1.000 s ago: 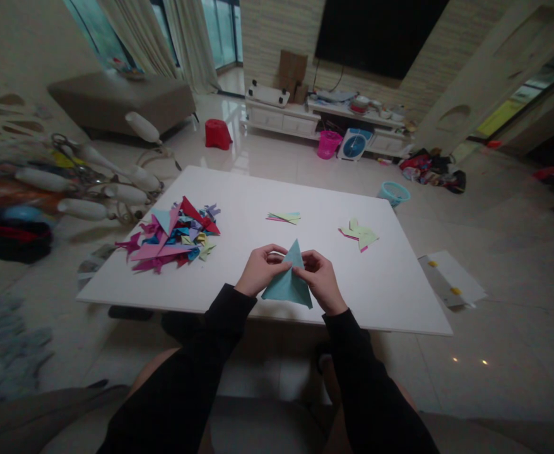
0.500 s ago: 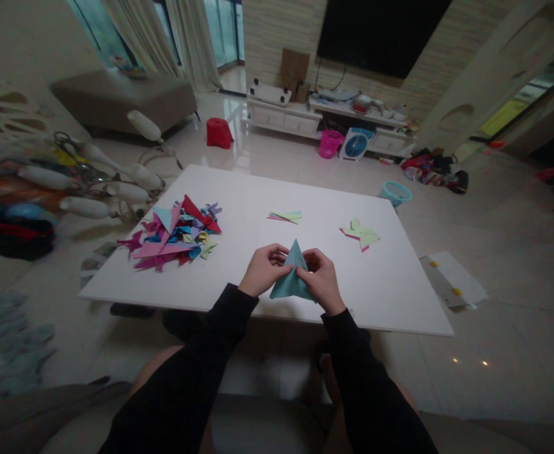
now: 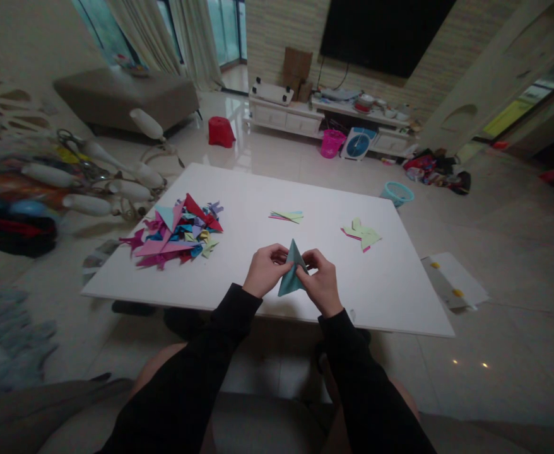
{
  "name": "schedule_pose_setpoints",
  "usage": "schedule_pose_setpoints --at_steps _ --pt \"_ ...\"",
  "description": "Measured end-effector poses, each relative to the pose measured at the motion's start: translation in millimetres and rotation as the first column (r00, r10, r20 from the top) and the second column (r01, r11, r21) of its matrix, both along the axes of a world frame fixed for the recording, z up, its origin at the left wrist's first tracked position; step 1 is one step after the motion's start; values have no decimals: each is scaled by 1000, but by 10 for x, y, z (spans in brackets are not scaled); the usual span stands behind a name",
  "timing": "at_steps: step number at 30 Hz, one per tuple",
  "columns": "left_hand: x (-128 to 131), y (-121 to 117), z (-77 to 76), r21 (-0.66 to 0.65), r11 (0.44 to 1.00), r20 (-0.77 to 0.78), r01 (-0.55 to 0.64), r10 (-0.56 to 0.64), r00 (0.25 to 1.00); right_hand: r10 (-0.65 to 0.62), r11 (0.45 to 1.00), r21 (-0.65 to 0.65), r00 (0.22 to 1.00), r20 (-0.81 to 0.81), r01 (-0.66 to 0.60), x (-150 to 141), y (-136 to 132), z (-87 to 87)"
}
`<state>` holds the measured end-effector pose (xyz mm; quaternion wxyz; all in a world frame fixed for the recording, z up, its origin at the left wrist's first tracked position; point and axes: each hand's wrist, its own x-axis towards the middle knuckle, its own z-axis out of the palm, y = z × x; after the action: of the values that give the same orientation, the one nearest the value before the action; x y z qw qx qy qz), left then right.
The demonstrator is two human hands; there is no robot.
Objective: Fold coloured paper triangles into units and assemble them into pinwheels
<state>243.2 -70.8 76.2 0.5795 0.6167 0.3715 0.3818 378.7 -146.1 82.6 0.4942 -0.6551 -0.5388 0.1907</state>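
A teal sheet of folded origami paper [image 3: 292, 280] is held up over the near edge of the white table, its point facing away from me. My left hand [image 3: 266, 268] pinches its left side, thumb on the near face. On the right side, my right hand [image 3: 320, 277] grips it too, with the thumb pressed near the middle. The fingers behind the paper are partly hidden. Beyond my hands lies a small stack of coloured paper strips or folded sheets [image 3: 287, 217]. Light green and pink folded paper pieces [image 3: 363, 234] rest to the right.
A heap of colourful folded paper [image 3: 177, 233] covers the left part of the white table [image 3: 239, 189]. Past the table stand a red stool [image 3: 221, 132], a pink bin [image 3: 332, 144] and a light blue basket [image 3: 397, 192]. A white box [image 3: 452, 280] is on the floor at right.
The teal paper has become narrower at its base, its lower sides drawn inward between my hands. Both hands stay in nearly the same place.
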Motion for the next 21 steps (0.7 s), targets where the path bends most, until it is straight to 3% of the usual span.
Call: schedule_pose_setpoints --at_steps 6,12,21 --pt "-2 29 -5 -75 994 55 -76 80 995 89 996 15 993 -75 -88 -21 -6 31" --pt "34 -5 18 -246 969 152 11 27 988 37 999 -15 988 -153 -39 8 14 -42" --pt "13 9 -30 -173 985 140 13 12 990 30 999 -1 931 -363 -32 50 62 -131"
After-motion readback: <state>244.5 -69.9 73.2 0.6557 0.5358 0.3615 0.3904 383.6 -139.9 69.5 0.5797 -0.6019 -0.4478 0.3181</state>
